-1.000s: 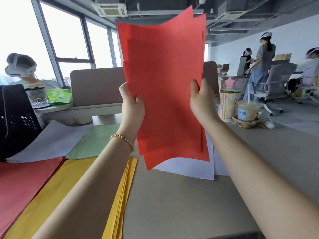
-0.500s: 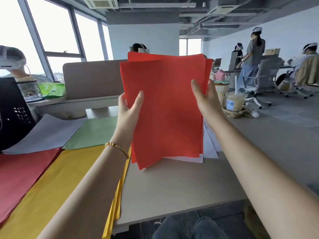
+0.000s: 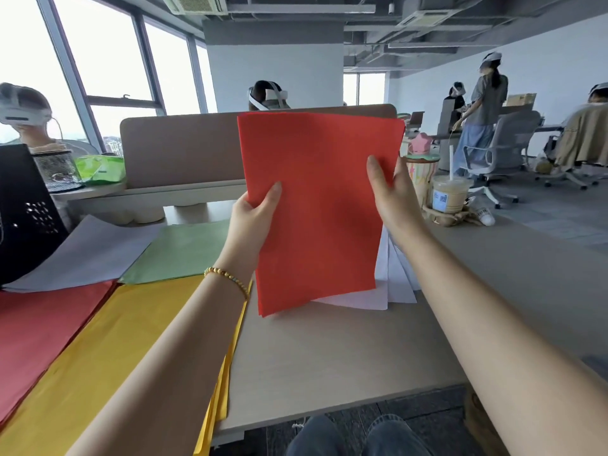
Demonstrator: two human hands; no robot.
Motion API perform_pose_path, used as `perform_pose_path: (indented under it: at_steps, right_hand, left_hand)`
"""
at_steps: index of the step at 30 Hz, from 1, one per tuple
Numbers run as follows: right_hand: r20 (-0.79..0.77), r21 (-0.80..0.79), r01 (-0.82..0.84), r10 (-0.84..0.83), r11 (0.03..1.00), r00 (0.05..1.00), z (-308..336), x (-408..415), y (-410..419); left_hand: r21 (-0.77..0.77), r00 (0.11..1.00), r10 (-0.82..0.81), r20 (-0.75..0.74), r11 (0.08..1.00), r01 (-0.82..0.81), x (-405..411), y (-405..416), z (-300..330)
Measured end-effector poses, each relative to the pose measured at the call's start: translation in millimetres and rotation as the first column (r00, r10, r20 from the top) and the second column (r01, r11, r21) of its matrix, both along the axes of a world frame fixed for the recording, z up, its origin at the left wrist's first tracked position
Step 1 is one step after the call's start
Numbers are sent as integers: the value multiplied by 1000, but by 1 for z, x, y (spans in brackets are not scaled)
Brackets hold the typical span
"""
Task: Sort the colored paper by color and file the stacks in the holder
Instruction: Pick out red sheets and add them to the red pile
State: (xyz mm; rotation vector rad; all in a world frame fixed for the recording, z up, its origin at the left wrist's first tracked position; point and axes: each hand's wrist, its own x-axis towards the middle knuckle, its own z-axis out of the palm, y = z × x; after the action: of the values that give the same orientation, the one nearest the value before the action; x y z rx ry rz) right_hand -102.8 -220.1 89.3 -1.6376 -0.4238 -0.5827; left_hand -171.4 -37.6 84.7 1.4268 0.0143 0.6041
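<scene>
Head view, one item in hand: a stack of red paper (image 3: 316, 205), held upright above the surface (image 3: 329, 357), its lower corner just over the tabletop and in front of a few white sheets (image 3: 391, 281). Left hand (image 3: 253, 218) pinches the stack's left edge, thumb on the near face, fingers (image 3: 274, 192) curled behind. Right hand (image 3: 393, 199) holds the right edge, thumb laid on the near face, the other fingers hidden behind the sheets. Handling, by judgement: light, thin, floppy; sheets slide on each other and fan out readily, so best taken at both side edges near mid-height and squared by tapping the bottom edge. Also on the surface: yellow stack (image 3: 115, 350) beside a dark red stack (image 3: 36, 327), then green sheets (image 3: 184, 251) and pale grey sheets (image 3: 88, 255) behind them. Black holder (image 3: 23, 205) at far left, well apart from the held stack. Filing not yet begun for this colour.
</scene>
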Motion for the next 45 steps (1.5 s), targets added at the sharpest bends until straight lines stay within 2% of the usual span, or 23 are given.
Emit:
perform_pose_path:
  at_steps: [4, 9, 13, 16, 17, 19, 22, 23, 27, 31, 32, 33, 35, 36, 37, 40, 45]
  right_hand:
    - [16, -36, 8, -8, 999, 1000, 7, -5, 2]
    - [-100, -96, -66, 56, 993, 993, 1, -5, 7]
    - [-223, -34, -225, 213, 974, 951, -13, -6, 41]
    - [-338, -13, -268, 248, 963, 908, -20, -14, 78]
    - [-383, -15, -285, 258, 958, 887, -25, -17, 90]
    - [-453, -22, -322, 278, 947, 847, -33, -24, 116]
    - [-532, -88, -352, 255, 932, 807, -49, -33, 167]
    - [-544, -121, -365, 246, 923, 802, -52, -44, 186]
    - [-576, -149, -508, 343, 848, 742, -70, -74, 265]
    - [-645, -109, -630, 428, 769, 634, -78, -108, 320]
    - [-651, -136, -641, 420, 756, 632, -76, -118, 329]
    - [-655, -178, -653, 406, 736, 637, -74, -127, 337]
    - [-651, -269, -688, 400, 674, 646, -76, -139, 354]
    - [-638, -324, -700, 399, 636, 658, -77, -145, 360]
    - [-624, -379, -706, 398, 598, 672, -77, -151, 364]
    - [-582, -486, -699, 403, 525, 707, -83, -159, 379]
    - [-503, -644, -616, 357, 453, 787, -91, -163, 391]
  left_hand:
    - [42, 998, 56, 18, 997, -57, 3, 1, 8]
    - [-136, 989, 150, 5, 980, -148, 0, 34, 20]
    - [-114, 985, 100, -139, 987, -116, -11, 75, 13]
    - [-119, 954, -90, -285, 991, 58, -37, 121, 2]
    - [-77, 932, -125, -340, 991, 105, -49, 138, -3]
    - [29, 891, -97, -443, 992, 122, -74, 172, -13]
    - [92, 876, -26, -482, 993, 80, -104, 209, -27]
    - [171, 864, 51, -501, 984, 41, -112, 219, -29]
    - [522, 734, 406, -545, 849, -82, -143, 267, -40]
    - [691, 589, 627, -510, 706, -153, -176, 319, -46]
    - [757, 540, 695, -474, 635, -154, -183, 327, -48]
    - [842, 475, 775, -416, 526, -121, -190, 334, -50]
    - [971, 351, 906, -235, 237, 38, -201, 339, -54]
    - [987, 338, 929, -153, 126, 101, -206, 340, -56]
    - [990, 346, 932, -107, 67, 125, -207, 342, -59]
    - [991, 324, 944, -68, 27, 129, -202, 350, -67]
    - [982, 215, 972, -94, 55, 181, -195, 362, -79]
